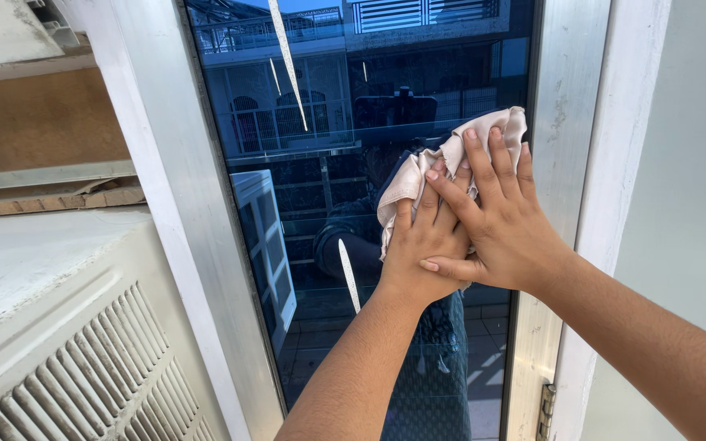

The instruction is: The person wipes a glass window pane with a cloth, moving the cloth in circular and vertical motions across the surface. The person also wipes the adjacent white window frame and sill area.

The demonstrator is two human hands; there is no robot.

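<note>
A pale beige cloth (pixel 451 155) is pressed flat against the dark tinted glass pane (pixel 328 204) of a silver-framed door or window. My left hand (pixel 420 245) lies on the cloth's lower part with its fingers together. My right hand (pixel 496 216) lies over the left hand, fingers spread, its fingertips on the cloth's upper right near the pane's right edge. The glass mirrors buildings and a dark figure.
A silver aluminium frame (pixel 173 204) borders the pane on the left, and another frame (pixel 561 122) runs down the right with a hinge (pixel 546 408) low down. A white air-conditioner unit (pixel 67 327) with grille slots stands at the lower left. A white wall (pixel 688 163) is on the right.
</note>
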